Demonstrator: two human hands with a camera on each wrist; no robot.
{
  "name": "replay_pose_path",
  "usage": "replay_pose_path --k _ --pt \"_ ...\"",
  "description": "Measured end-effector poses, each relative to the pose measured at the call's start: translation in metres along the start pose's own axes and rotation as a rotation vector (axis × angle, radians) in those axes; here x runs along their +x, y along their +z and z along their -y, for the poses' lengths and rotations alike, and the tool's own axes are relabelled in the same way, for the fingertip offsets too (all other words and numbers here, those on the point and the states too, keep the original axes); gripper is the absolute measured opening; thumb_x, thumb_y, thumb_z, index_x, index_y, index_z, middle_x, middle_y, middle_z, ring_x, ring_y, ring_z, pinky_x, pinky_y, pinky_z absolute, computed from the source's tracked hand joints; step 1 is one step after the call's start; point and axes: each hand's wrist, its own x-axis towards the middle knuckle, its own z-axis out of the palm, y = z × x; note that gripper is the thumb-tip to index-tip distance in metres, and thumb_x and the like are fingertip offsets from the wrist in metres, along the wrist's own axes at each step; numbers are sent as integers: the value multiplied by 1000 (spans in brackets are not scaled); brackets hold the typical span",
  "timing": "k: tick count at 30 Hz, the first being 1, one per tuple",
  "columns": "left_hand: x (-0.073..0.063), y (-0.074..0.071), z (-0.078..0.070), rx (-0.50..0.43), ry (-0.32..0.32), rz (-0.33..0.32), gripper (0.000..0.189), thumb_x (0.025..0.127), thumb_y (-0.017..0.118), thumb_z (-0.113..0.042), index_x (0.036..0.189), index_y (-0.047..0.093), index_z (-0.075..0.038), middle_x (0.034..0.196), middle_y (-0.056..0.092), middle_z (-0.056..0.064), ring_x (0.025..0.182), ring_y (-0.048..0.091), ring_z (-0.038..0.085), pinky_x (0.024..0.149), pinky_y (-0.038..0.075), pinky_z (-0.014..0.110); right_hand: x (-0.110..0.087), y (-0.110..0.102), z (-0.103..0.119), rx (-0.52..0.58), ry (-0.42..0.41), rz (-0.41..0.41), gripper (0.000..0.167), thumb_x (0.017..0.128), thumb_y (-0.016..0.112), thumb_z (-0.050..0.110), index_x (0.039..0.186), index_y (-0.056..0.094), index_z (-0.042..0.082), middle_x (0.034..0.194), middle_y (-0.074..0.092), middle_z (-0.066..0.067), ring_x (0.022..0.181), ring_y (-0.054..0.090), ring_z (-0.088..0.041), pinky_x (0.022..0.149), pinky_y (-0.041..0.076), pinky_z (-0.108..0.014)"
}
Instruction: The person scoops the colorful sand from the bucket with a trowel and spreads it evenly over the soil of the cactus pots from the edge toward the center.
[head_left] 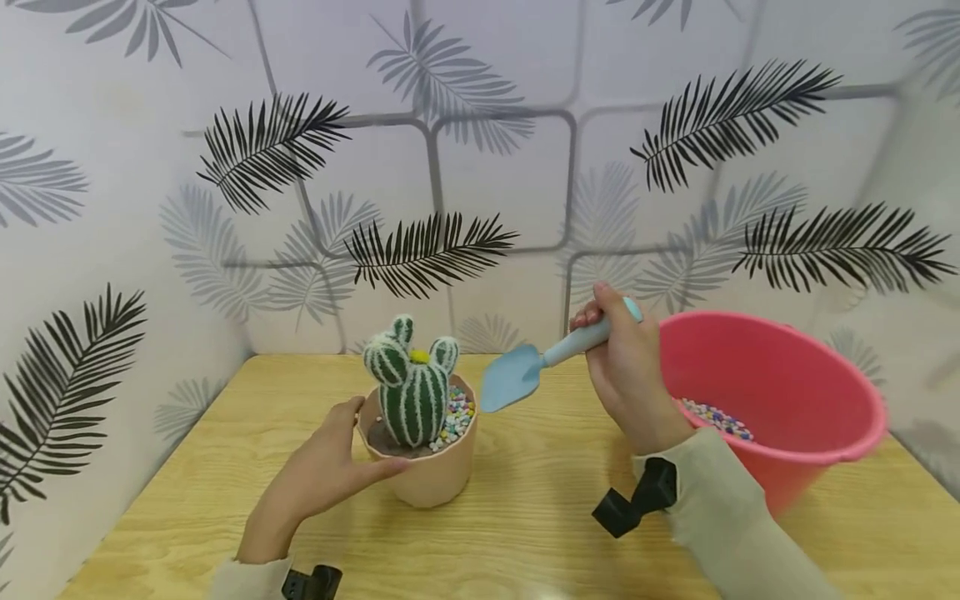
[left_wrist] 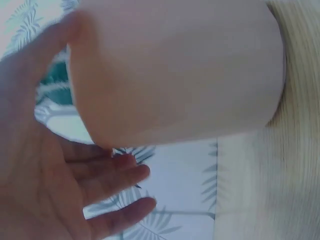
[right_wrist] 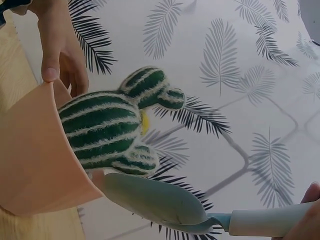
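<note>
A knitted green cactus with white stripes and a yellow spot stands in a peach flower pot. On its right side colored pebbles cover part of the brown fill, which shows bare at the left. My left hand grips the pot at its left rim, thumb along the near side, other fingers farther back. In my right hand is the handle of a light blue trowel. Its blade is tilted down near the pot's right rim; the right wrist view shows the blade beside the cactus.
To the right stands a pink bucket with more colored pebbles at its bottom. Everything rests on a wooden table. A wall with leaf patterns rises behind it. My right forearm passes in front of the bucket.
</note>
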Motion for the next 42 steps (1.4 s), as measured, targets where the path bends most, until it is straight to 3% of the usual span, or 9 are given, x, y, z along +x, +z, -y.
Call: replay_pose_path --k 8,16,22,24,28,31,36,42 --pt "-18 -5 -12 112 -20 -64 94 82 61 -64 139 33 6 138 43 26 121 51 42 90 48 55 -2 -6 24 12 -48 19 35 97 53 10 63 49 8 57 50 -1 59 47 -14 68 43 -23" --pt "-31 -6 -30 112 -27 -84 81 83 64 -56 132 40 4 132 45 20 109 60 34 80 53 47 -6 -15 42 47 -69 -1 31 92 61 11 65 48 5 57 51 -4 58 47 -15 68 43 -25" --pt "-37 -4 -47 138 56 -149 70 83 71 -44 128 46 3 120 52 15 104 61 31 78 53 46 -8 -23 55 40 -70 35 27 92 63 11 70 48 4 59 52 -4 60 48 -15 69 44 -26" --pt "-37 -2 -52 147 99 -173 66 82 72 -40 127 48 2 116 54 14 102 62 30 76 54 45 -8 -26 59 31 -81 60 25 92 62 12 72 49 4 60 52 -4 60 48 -15 70 44 -27" --pt "-35 1 -62 169 178 -214 60 82 73 -37 124 50 -1 129 53 16 103 63 29 73 54 44 -8 -30 67 27 -109 95 22 93 60 10 75 49 3 62 52 -5 62 48 -15 69 44 -27" --pt "-32 4 -69 175 199 -224 56 82 73 -35 122 51 -3 135 51 15 100 64 28 72 54 43 -8 -34 74 36 -126 100 22 93 60 9 75 49 3 62 52 -5 62 48 -15 70 44 -28" --pt "-24 8 -81 167 222 -232 48 81 74 -31 117 55 -4 113 58 8 90 63 22 72 54 41 -8 -42 84 21 -157 120 24 94 59 10 74 49 3 62 52 -6 62 48 -16 71 44 -30" --pt "-12 13 -95 140 287 -216 47 84 72 -30 119 57 -3 108 60 8 90 61 19 71 53 34 -8 -52 98 23 -203 139 21 95 56 9 78 47 1 64 52 -8 63 49 -17 69 44 -30"
